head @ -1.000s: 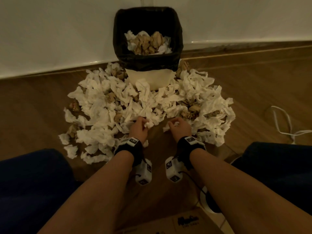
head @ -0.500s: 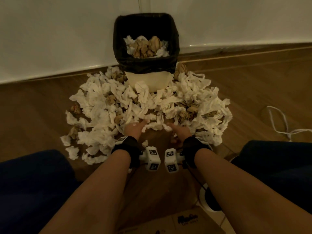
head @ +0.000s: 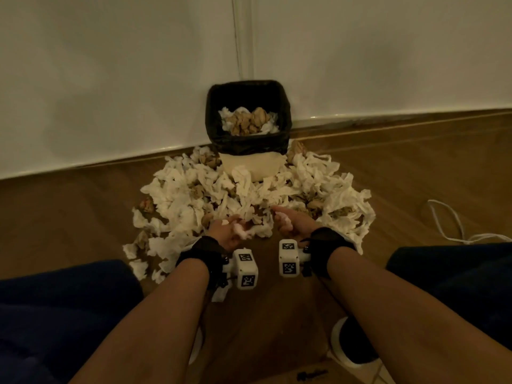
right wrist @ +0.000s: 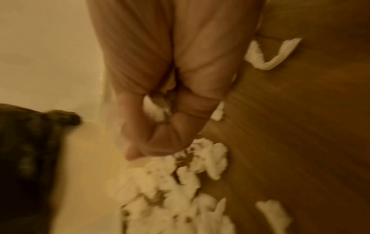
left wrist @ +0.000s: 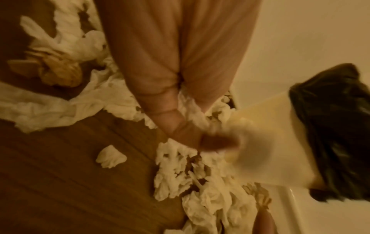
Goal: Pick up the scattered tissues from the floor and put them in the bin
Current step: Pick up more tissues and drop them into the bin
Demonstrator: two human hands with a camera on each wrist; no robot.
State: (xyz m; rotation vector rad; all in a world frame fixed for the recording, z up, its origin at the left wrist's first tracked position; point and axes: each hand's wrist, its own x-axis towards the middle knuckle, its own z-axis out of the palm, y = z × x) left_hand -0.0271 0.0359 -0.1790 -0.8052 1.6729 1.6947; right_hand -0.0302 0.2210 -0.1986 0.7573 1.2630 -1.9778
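Down at the near edge of the pile, both of my hands were working at once. My left hand (head: 225, 233) had its fingers curled round a small white wad (head: 240, 230), and my right hand (head: 288, 224) was clenched on another wad (head: 283, 218), white showing between thumb and fingers. The right wrist view confirmed it: tissue (right wrist: 154, 109) tucked inside the fist, fingers folded tight with hardly a gap. The left wrist view was blurred at the fingertips, but the fingers (left wrist: 166, 110) were bent over crumpled paper, so I read that as a closed grasp too, though I couldn't tell how much paper it had.

I judged this as the pick-up step, grabs just secured, with the carry to the bin not yet begun. The bin (head: 248, 145), lined in black, stood against the wall beyond the pile, already holding white and brown wads partway up. Most of the scattered tissues (head: 194, 206) lay on the wooden floor (head: 69, 212), fanned out round the bin's base and reaching to my hands; a few strays (head: 138, 268) sat off to the left.

Next move, as I saw it: lift both fists clear without dragging loose sheets along, reach over the heap, and let go only once above the rim. Soft paper springs open and light scraps fall short, so the release wanted to be well inside the opening.
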